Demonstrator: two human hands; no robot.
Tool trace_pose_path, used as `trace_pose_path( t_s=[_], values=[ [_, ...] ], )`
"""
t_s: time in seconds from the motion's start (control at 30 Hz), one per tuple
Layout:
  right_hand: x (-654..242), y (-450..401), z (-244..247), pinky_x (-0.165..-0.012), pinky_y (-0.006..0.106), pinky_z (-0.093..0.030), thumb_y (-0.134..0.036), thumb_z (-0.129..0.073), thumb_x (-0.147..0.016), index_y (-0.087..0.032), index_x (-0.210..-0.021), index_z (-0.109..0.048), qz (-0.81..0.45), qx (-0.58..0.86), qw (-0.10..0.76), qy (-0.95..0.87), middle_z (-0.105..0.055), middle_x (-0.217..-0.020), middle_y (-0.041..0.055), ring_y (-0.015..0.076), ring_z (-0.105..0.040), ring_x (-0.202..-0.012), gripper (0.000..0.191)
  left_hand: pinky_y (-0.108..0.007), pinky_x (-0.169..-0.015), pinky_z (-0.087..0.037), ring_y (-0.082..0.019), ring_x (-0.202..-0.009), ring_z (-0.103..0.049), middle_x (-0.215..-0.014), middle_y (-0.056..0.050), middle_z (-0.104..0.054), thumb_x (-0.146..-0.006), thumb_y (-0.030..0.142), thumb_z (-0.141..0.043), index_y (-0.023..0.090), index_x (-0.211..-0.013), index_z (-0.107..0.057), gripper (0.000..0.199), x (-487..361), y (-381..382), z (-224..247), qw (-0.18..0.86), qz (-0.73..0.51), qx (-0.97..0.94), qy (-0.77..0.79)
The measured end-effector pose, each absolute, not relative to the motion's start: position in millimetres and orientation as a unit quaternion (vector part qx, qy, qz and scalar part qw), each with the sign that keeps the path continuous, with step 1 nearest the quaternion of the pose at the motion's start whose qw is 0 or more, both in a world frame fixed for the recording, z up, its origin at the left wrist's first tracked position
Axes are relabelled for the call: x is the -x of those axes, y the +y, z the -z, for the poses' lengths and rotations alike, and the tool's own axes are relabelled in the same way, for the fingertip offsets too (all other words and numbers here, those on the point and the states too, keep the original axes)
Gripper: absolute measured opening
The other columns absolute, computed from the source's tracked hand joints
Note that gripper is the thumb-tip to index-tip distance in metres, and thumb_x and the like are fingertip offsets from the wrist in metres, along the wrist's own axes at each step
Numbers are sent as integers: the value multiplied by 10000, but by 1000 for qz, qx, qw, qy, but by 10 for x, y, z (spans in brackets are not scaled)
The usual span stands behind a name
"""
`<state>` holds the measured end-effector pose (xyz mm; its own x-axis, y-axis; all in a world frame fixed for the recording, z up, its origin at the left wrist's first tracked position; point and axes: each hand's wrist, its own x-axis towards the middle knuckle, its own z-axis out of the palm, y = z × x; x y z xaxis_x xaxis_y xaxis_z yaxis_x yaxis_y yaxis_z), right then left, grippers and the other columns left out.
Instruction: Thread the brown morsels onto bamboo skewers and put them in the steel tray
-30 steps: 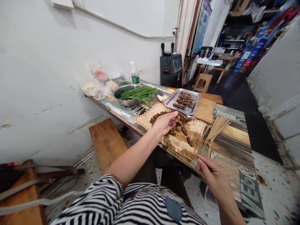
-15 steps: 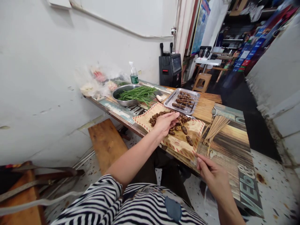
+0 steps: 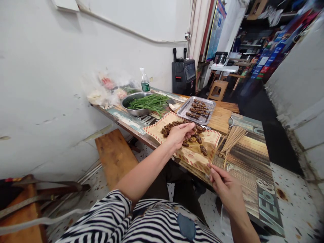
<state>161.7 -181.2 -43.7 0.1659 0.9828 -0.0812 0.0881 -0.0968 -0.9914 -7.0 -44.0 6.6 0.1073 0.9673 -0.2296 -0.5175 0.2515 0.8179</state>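
My right hand point(image 3: 224, 182) pinches the lower end of a thin skewer, which slants up and left over the paper. Brown, ridged pupae point(image 3: 203, 150), looking like silkworm pupae, are threaded along it with gaps between them. At the skewer's upper end, the closed fingertips of my left hand point(image 3: 177, 135) hold another pupa point(image 3: 194, 128), partly covered by the fingers. Beneath the left hand a heap of loose pupae point(image 3: 167, 129) lies on a tan paper sheet point(image 3: 187, 157) with a red-striped border; the hand hides part of the heap.
Behind the paper, a metal tray point(image 3: 180, 111) carries several filled skewers. A wooden board point(image 3: 220, 119) lies beside it, and a bundle of bare skewers point(image 3: 234, 138) rests to the right. Left stand a steel bowl point(image 3: 138, 111) of green vegetables, a bottle point(image 3: 145, 82) and plastic bags point(image 3: 101, 87).
My right hand has shifted slightly left and up, and the pupae on the skewer have moved a little up toward my left hand. The left hand stays nearly in place.
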Motion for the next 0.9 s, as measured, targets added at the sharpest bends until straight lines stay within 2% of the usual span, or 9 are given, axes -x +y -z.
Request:
trace_pose_path(
  t_s=[0.1, 0.3, 0.63, 0.9],
  values=[
    [-1626, -1819, 446, -384, 185, -245, -443, -639, -696, -130, -1026, -650, -471, 576, 494, -450, -498, -574, -21, 40, -342, -410, 455, -200, -577, -412, -98, -623, -596, -660, -13, -614, -554, 338, -760, 133, -729, -621, 303, 114, -440, -74, 712, -527, -278, 372],
    [-1664, -1833, 495, -388, 191, -263, -434, -644, -695, -127, -1020, -657, -460, 583, 492, -454, -504, -584, -10, 48, -349, -424, 448, -203, -605, -437, -101, -654, -601, -690, -12, -626, -565, 200, -761, 143, -760, -625, 245, 134, -458, -96, 755, -508, -252, 329],
    [-1630, -1864, 502, -392, 197, -283, -427, -620, -711, -127, -1029, -650, -437, 590, 484, -477, -489, -577, -16, 57, -358, -427, 438, -190, -540, -427, -82, -563, -580, -651, -7, -617, -530, 148, -774, 127, -782, -612, 301, 158, -506, -138, 728, -528, -240, 365],
    [-1636, -1859, 479, -407, 203, -305, -431, -603, -730, -121, -1042, -642, -426, 599, 474, -486, -496, -584, -12, 66, -382, -443, 442, -201, -564, -442, -82, -579, -580, -665, -6, -617, -533, 180, -775, 134, -781, -626, 293, 162, -546, -203, 735, -524, -254, 348]
  ],
)
